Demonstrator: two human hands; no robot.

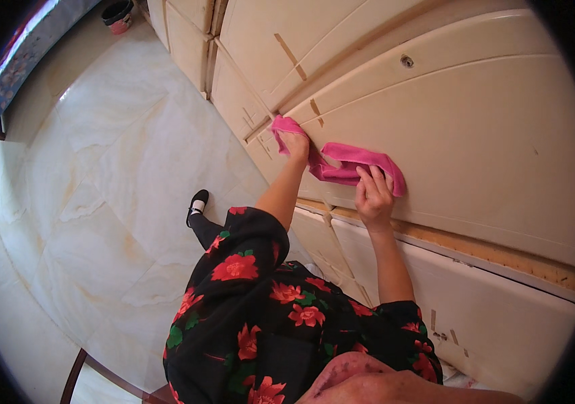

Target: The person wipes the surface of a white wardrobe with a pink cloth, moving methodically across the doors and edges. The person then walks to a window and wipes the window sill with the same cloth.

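Observation:
A bright pink cloth (355, 151) stretches between my two hands against a cream cabinet front (469, 131). My left hand (297, 143) presses one end of it near the panel's left edge, with the fingers partly wrapped in the fabric. Farther right, my right hand (376, 194) holds the other end, which is folded into a loose loop; some fingertips are hidden inside the fold. Above the cloth, a round metal lock (406, 61) is set in the panel. Brown tape-like marks (316, 112) show on the panel close to my left hand.
More cream cabinet fronts (237, 93) run up and left. A worn wooden ledge (494, 255) lies under the panel, above a pale lower front (469, 298). Marble-look floor tiles (111, 166) spread to the left. A dark-rimmed bucket (117, 17) stands at the far end.

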